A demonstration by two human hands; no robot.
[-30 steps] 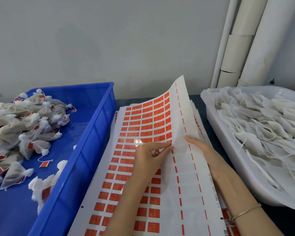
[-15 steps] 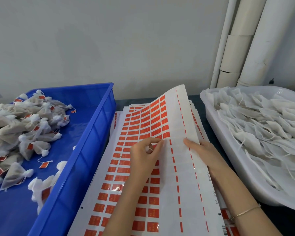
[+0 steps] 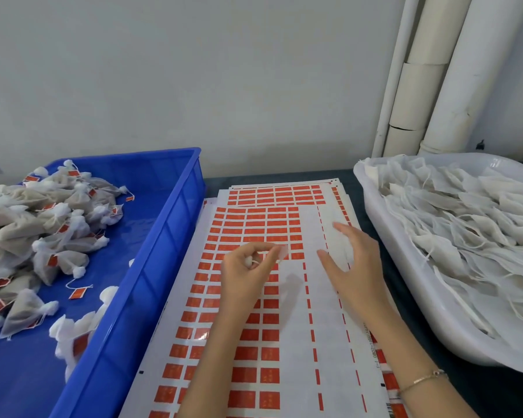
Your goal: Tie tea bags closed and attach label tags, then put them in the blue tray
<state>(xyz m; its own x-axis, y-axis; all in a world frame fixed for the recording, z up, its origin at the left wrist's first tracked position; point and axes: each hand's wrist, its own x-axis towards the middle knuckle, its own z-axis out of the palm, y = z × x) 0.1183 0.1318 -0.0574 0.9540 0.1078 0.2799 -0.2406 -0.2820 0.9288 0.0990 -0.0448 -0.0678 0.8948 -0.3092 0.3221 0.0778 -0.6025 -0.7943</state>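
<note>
A stack of label sheets (image 3: 287, 336) with rows of red stickers lies flat on the table in front of me. My left hand (image 3: 248, 279) hovers over the top sheet with curled fingers. It pinches a small pale label sticker (image 3: 282, 252) at its fingertips, and a bit of white string (image 3: 252, 262) shows inside the curl. My right hand (image 3: 355, 267) floats just above the sheet's right side, fingers spread and relaxed, holding nothing. The blue tray (image 3: 163, 236) at the left holds several tied tea bags (image 3: 46, 236) with red tags.
A white plastic tub (image 3: 429, 336) at the right is full of flat untied tea bags (image 3: 465, 230). White pipes (image 3: 435, 73) run up the wall behind it. The grey wall stands close behind the table's dark far edge (image 3: 278, 178).
The top sheet, lifted and curled up by my right hand, has dropped flat. My right hand let go and hovers above it. My left hand came away with a sticker.
</note>
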